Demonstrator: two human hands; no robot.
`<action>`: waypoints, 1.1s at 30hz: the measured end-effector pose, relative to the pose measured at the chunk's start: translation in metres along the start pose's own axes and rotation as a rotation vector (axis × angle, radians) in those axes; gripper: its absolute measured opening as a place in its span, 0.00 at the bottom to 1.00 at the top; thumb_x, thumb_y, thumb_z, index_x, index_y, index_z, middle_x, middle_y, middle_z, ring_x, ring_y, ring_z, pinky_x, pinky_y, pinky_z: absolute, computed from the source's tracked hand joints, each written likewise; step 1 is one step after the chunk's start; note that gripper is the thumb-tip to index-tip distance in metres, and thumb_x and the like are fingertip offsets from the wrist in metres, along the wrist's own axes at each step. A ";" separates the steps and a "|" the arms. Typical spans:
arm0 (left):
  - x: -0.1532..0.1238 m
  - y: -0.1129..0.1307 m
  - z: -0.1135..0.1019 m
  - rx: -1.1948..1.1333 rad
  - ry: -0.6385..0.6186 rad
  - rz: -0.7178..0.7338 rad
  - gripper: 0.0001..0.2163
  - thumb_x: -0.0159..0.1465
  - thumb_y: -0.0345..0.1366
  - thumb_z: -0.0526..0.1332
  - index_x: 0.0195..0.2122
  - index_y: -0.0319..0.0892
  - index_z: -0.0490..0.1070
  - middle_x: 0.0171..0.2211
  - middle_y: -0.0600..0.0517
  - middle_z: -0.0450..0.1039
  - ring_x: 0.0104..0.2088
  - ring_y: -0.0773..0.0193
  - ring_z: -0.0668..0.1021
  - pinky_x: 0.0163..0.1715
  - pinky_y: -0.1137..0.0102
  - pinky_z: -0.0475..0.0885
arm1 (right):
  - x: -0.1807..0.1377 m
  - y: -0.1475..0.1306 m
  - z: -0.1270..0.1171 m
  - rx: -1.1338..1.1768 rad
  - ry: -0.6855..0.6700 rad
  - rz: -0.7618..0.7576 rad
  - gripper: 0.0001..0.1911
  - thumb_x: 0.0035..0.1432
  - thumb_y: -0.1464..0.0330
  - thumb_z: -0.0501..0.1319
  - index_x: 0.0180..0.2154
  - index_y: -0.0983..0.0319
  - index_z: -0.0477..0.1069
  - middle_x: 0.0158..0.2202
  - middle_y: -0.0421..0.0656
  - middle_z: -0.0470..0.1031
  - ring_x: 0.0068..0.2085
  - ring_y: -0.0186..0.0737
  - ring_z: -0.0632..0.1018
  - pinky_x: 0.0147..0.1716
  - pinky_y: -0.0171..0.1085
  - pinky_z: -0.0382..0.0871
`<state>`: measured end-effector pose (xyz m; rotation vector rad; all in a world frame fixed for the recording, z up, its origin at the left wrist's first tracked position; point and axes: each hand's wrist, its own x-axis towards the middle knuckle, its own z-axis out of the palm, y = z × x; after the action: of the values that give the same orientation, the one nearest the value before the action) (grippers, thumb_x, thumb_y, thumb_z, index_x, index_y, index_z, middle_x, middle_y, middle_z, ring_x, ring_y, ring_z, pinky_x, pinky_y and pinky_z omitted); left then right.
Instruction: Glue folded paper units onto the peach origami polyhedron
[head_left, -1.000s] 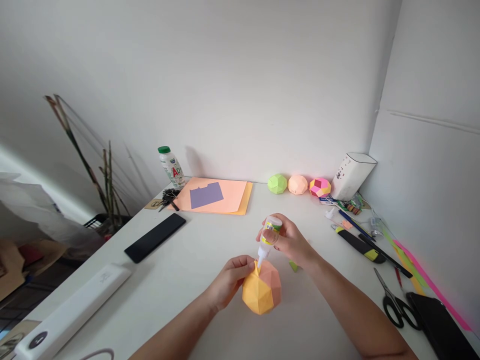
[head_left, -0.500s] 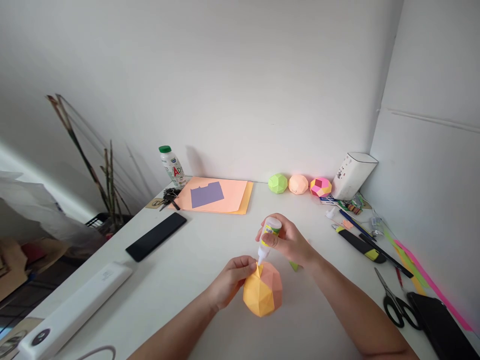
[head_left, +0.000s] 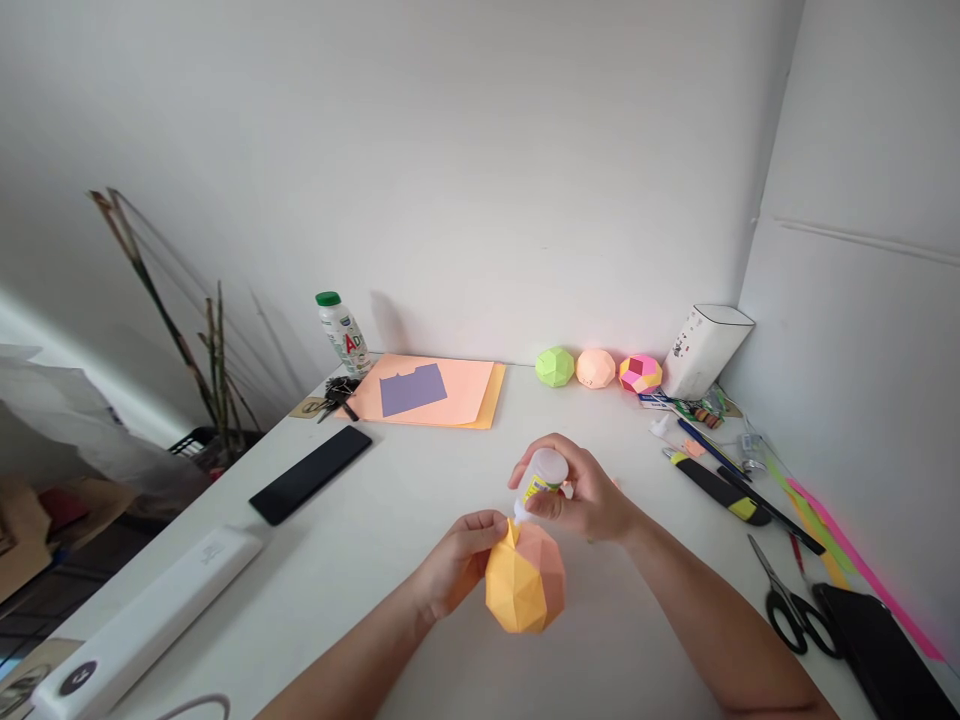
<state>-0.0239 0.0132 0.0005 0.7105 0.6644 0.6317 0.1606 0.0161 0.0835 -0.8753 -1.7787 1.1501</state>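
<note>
My left hand [head_left: 457,565] is closed on the top left of an orange and yellow faceted paper ball [head_left: 525,585], which it keeps just above the white table [head_left: 390,520], pinching a small raised flap. My right hand [head_left: 589,495] is wrapped round a small white glue bottle [head_left: 541,478] with a yellow-green label. The bottle is tipped nozzle-down, its tip touching the flap at the top of the ball.
Three finished paper balls, green [head_left: 554,366], peach [head_left: 595,368] and pink [head_left: 640,374], line the back wall beside a white box [head_left: 705,350]. Coloured paper sheets [head_left: 427,392], a drink bottle [head_left: 342,333], keys, a black phone [head_left: 310,474], scissors [head_left: 791,605], pens and a cutter [head_left: 720,488] lie around.
My right hand has come down and tilted the glue bottle lower, bringing it closer to the ball. The small green scrap beside my right wrist is now hidden. My left hand has held still.
</note>
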 end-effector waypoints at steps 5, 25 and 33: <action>0.000 -0.001 -0.002 0.018 -0.002 -0.011 0.11 0.53 0.41 0.67 0.26 0.37 0.71 0.26 0.50 0.71 0.26 0.66 0.71 0.29 0.72 0.61 | 0.001 0.003 0.001 0.008 -0.024 -0.009 0.16 0.52 0.59 0.66 0.38 0.60 0.65 0.35 0.43 0.73 0.35 0.39 0.73 0.31 0.36 0.66; -0.002 0.001 0.000 0.171 0.007 0.092 0.12 0.54 0.41 0.66 0.23 0.37 0.69 0.22 0.54 0.67 0.23 0.71 0.66 0.26 0.74 0.57 | 0.010 0.013 -0.013 0.412 0.104 0.213 0.14 0.54 0.59 0.64 0.36 0.60 0.64 0.33 0.44 0.76 0.21 0.31 0.69 0.19 0.32 0.61; -0.003 0.002 -0.006 0.351 -0.085 0.188 0.10 0.59 0.38 0.61 0.24 0.37 0.72 0.27 0.51 0.70 0.26 0.67 0.68 0.28 0.72 0.60 | -0.012 0.055 -0.051 0.210 0.473 0.359 0.19 0.49 0.53 0.62 0.27 0.61 0.62 0.27 0.43 0.72 0.30 0.44 0.78 0.29 0.41 0.71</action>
<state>-0.0312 0.0146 -0.0006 1.1298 0.6405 0.6600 0.2178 0.0423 0.0413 -1.2496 -1.1254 1.2023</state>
